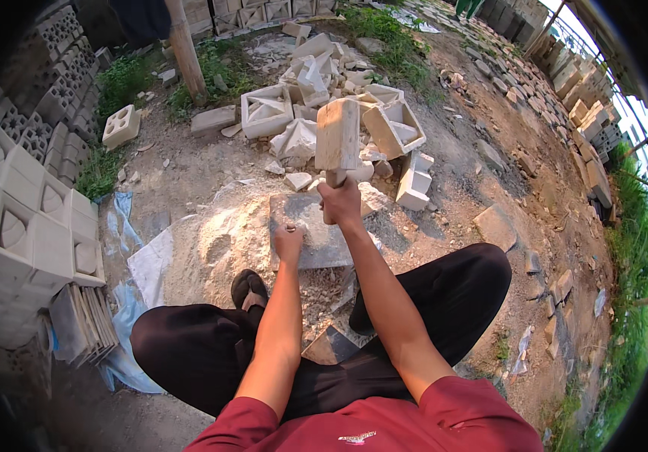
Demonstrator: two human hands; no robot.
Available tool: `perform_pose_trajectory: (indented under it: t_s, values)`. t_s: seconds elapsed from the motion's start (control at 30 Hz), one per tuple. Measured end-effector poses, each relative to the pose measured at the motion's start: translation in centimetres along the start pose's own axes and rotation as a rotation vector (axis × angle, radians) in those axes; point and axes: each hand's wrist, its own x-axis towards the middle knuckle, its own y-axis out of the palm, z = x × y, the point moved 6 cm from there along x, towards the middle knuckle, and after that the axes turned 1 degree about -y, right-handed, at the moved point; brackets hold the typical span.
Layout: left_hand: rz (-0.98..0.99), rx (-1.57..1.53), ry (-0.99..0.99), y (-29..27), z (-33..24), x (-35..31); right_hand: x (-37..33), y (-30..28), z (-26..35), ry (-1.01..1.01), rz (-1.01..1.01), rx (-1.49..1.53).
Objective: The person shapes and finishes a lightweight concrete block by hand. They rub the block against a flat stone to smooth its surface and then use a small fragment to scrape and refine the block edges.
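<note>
My right hand (pixel 342 202) is wrapped round the handle of a wooden mallet (pixel 337 135), its pale block head raised above the flat grey slab (pixel 322 252). At the slab's left side my left hand (pixel 288 244) is closed, its fingers curled together low over the surface. Whatever it pinches is hidden or too small to name. Pale crushed grit and powder (pixel 222 237) lies heaped on the ground left of the slab. Beyond the mallet rises a pile of broken cream-coloured blocks (pixel 294 143), some with moulded geometric faces.
Moulded blocks (pixel 22 177) are stacked at the left, with thin boards (pixel 87 320) leaning below them. A wooden post (pixel 184 53) stands beyond, near a loose block with round holes (pixel 121 126). Plastic sheeting (pixel 132 331) lies at the left. Flat stones (pixel 496 227) and grass (pixel 629 301) are at the right.
</note>
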Motion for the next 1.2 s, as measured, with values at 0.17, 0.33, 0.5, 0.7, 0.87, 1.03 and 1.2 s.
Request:
perform_pose_trajectory:
  t_s: [0.17,0.33,0.5,0.7,0.87,1.03,1.2]
  values:
    - [0.034,-0.018,0.003,1.2,0.1,-0.1,-0.7,-0.3,-7.5,-0.044,-0.042,-0.135]
    - [-0.046,0.028,0.053,0.7,0.4,0.6,-6.4,1.4,-15.2,-0.044,0.209,-0.421]
    - [-0.017,0.029,0.063,1.0,0.0,-0.2,-3.2,0.2,-14.5,0.039,0.112,-0.330]
    - [0.031,0.043,0.081,0.9,0.0,0.3,-2.8,1.1,-13.2,0.036,0.030,-0.181]
    - [0.005,0.035,0.122,0.3,0.9,0.4,-5.7,1.4,-16.1,0.111,0.314,-0.487]
    - [-0.001,0.018,0.113,0.5,0.6,0.2,-3.6,0.5,-13.6,0.017,0.310,-0.464]
    - [0.018,0.012,0.098,0.5,1.0,0.2,-3.4,1.1,-9.9,-0.012,0.126,-0.254]
